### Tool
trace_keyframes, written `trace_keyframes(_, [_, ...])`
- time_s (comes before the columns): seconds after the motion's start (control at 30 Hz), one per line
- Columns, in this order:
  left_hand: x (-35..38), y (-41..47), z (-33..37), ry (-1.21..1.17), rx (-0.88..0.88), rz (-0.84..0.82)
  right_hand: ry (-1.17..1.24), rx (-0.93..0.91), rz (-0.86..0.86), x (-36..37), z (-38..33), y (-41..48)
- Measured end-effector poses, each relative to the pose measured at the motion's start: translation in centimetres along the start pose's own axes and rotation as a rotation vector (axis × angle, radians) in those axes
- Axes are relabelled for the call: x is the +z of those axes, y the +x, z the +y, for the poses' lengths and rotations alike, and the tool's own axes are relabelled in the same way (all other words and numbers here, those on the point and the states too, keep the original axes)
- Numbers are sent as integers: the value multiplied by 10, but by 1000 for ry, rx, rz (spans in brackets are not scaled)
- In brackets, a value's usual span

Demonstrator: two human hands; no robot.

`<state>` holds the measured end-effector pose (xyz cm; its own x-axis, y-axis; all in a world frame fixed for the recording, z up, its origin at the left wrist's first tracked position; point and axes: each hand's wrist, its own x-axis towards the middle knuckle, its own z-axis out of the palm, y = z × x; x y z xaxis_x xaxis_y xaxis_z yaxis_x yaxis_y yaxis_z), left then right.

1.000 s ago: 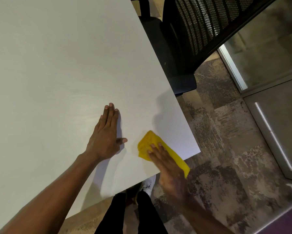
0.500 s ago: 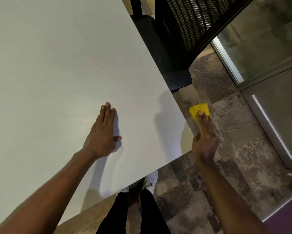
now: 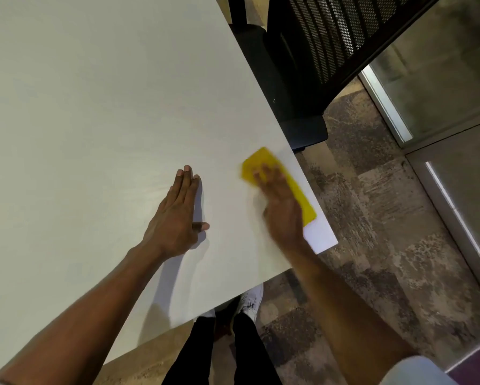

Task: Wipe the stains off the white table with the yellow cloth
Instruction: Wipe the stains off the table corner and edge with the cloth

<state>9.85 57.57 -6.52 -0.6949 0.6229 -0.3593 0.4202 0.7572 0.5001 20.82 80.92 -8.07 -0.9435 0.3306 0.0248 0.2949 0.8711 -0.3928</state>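
Right hand (image 3: 282, 211) flat on yellow cloth (image 3: 277, 179) (blurred) near white table (image 3: 94, 107) corner, left hand (image 3: 175, 218) flat, empty

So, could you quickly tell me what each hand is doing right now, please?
Left hand: open, flat on the white table, holding nothing.
Right hand: open, pressing the yellow cloth.

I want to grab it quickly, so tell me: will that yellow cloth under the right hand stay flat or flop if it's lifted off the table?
The yellow cloth is thin and folded flat under the right hand, so it would probably droop and unfold. It looks light, likely sliding easily on the smooth white table.
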Motion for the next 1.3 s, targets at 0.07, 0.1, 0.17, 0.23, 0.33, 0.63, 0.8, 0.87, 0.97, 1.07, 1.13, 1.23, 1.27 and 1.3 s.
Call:
trace_keyframes(0.07, [0,-1,0,-8,-5,-4,-7,196,24,-16,21,23])
trace_keyframes(0.1, [0,-1,1,-11,-3,-6,-28,231,55,-20,26,27])
trace_keyframes(0.17, [0,-2,1,-17,-2,-2,-44,218,70,-22,17,19])
trace_keyframes(0.23, [0,-2,0,-27,3,3,-16,120,37,-11,-7,-18])
trace_keyframes(0.33, [0,-3,-1,-29,17,23,2,-78,-27,11,-50,-81])
trace_keyframes(0.63, [2,-1,-4,-5,43,37,60,-136,-84,10,-59,55])
trace_keyframes(0.8, [1,0,-6,8,51,21,19,118,-9,-5,-4,90])
trace_keyframes(0.87, [0,-1,-5,3,44,21,-6,162,52,-14,14,66])
trace_keyframes(0.97, [1,-3,-4,-15,42,36,-18,115,94,-15,12,-4])
trace_keyframes(1.07, [1,-2,-4,-13,46,33,103,-3,-29,-4,-14,-85])
trace_keyframes(1.13, [0,-2,-3,-8,45,26,97,-164,-167,-4,-23,-128])
trace_keyframes(1.23, [-1,-2,-2,-3,45,25,116,-63,-187,-19,1,-151])
trace_keyframes(1.27, [-1,-2,-2,-1,45,21,139,84,-135,-28,13,-151])
trace_keyframes(1.3, [-1,-2,-2,2,43,14,149,246,-57,-38,26,-147])
